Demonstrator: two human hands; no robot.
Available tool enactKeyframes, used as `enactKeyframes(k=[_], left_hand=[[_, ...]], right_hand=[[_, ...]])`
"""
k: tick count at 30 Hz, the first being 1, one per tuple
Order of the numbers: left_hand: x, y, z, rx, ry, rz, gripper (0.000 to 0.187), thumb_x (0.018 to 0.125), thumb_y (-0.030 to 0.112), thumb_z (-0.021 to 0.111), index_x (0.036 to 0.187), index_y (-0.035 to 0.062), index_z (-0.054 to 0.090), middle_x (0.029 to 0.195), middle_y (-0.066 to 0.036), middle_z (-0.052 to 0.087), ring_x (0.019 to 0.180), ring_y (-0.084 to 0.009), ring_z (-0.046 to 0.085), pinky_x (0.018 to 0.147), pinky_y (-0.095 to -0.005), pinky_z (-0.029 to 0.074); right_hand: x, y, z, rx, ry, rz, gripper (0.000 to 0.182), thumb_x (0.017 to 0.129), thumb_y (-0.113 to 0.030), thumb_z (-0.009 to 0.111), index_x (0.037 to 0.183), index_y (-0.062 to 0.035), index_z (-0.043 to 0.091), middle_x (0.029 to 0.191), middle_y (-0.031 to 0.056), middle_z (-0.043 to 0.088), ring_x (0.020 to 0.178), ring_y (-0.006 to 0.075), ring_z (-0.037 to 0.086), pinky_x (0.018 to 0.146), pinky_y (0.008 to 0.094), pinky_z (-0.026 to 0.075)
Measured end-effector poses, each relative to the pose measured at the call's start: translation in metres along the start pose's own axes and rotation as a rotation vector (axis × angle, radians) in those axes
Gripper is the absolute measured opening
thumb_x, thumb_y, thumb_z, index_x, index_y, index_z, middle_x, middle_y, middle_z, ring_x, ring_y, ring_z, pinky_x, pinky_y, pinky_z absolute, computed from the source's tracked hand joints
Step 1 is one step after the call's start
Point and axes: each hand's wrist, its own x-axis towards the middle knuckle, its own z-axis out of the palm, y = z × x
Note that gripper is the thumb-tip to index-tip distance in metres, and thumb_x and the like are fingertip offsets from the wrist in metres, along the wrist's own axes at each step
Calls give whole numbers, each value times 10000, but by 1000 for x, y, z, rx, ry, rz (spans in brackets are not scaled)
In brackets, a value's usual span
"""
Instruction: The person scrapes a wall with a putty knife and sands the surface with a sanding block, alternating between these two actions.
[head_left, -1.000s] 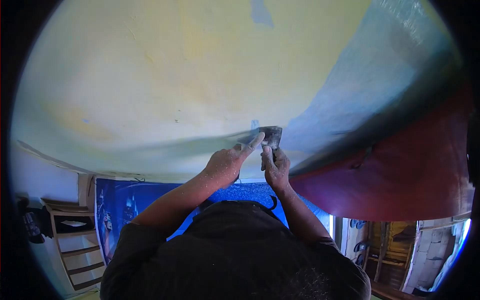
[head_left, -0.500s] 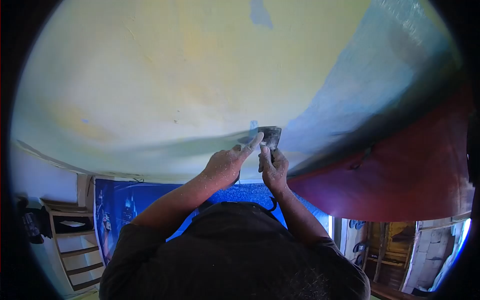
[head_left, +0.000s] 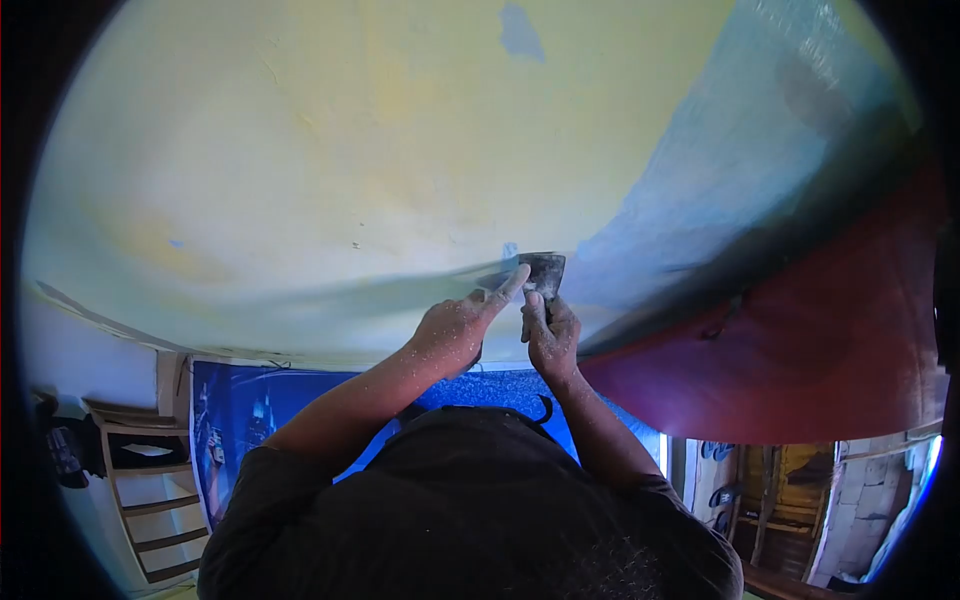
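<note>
Shows, across the upper half, a broad painted surface [head_left: 400,150], pale yellow and cream, with a large bluish area to the right. Includes, at bottom centre, a dark shirt [head_left: 470,510], with two bare forearms reaching up from its sleeves. To the right, a deep red sheet [head_left: 790,340]; beyond the arms, a blue printed panel [head_left: 265,385]; at far left, a wooden shelf unit [head_left: 160,505].

At the middle of the view, two dusty hands close beside each other. Left hand [head_left: 452,330]: index finger stretched up and right, its tip at the left side of the blade, thumb partly hidden. Right hand [head_left: 553,345]: clamped on the lower end of a flat scraper [head_left: 545,268], thumb in front, handle mostly covered.

Places the scraper against or just over the painted surface, contact hard to tell. Points blade-first up the view, away from the body, long axis nearly vertical, broad edge at the top and almost level. Looks dark grey to black, smudged with pale dust near the thumb, wide at the edge and narrowing toward the grip.
</note>
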Motion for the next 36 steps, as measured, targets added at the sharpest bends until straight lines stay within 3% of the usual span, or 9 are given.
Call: enactKeyframes(k=[4,8,9,12,19,22,28,32,36], left_hand=[[-1,16,-16,-35,-26,-75,1024,928,-37,588,1797,249,126,1271,-259,721,909,-490,756,755,-566,622],[0,8,-9,5,-47,-51,1035,911,-37,600,1793,266,152,1190,-268,736,909,-489,756,758,-575,620],[1,8,-10,15,-7,-10,1094,901,-63,624,1798,295,109,1112,-268,740,858,-463,773,700,-553,639],[0,14,-15,-6,-112,-106,1016,919,-39,586,1792,270,168,1138,-263,739,897,-491,752,772,-588,617],[-1,3,1,-1,11,-39,1065,910,-56,589,1800,280,109,1169,-282,742,871,-481,769,724,-570,635],[-8,18,2,-35,94,-34,1050,912,-58,578,1799,267,120,1222,-299,735,884,-497,762,734,-577,631],[-4,8,-5,-53,12,-32,1025,924,-50,575,1796,260,135,1234,-309,729,886,-501,758,748,-587,627],[-6,19,-8,-79,116,-32,1037,927,-54,572,1798,284,121,1182,-288,735,870,-498,756,739,-587,627],[-3,10,-9,-47,12,-35,1038,928,-47,578,1798,283,118,1185,-294,730,855,-496,753,737,-583,627]], right_hand=[[-6,-8,-2,-57,3,-66,379,1170,-330,617,952,-21,643,690,-8,587,594,71,539,550,276,435],[-3,-2,-6,-30,-3,-40,376,1174,-324,607,947,-25,639,690,-7,588,579,72,535,542,276,428],[-3,-4,-3,-3,5,-15,379,1175,-323,603,943,-25,635,685,-3,587,577,75,534,539,278,426],[-6,-6,0,62,-14,3,377,1175,-321,603,949,-21,639,679,-2,585,576,73,532,537,276,424],[-1,-2,-4,-34,-5,-18,382,1170,-339,615,964,-20,658,705,-11,592,604,70,538,549,278,439],[-1,-13,-12,-143,-36,-60,402,1141,-389,658,1170,6,721,736,-33,622,658,49,545,601,280,471],[0,-12,-6,-70,-19,-31,410,1144,-394,648,1158,9,726,695,-12,608,637,71,571,581,304,473],[-9,-21,-10,-94,-25,-63,402,1147,-379,644,1171,16,721,703,-24,607,628,68,572,574,297,473],[-3,-16,-5,-38,-8,-41,403,1149,-374,641,1157,22,721,694,-11,603,634,74,573,572,304,467]])
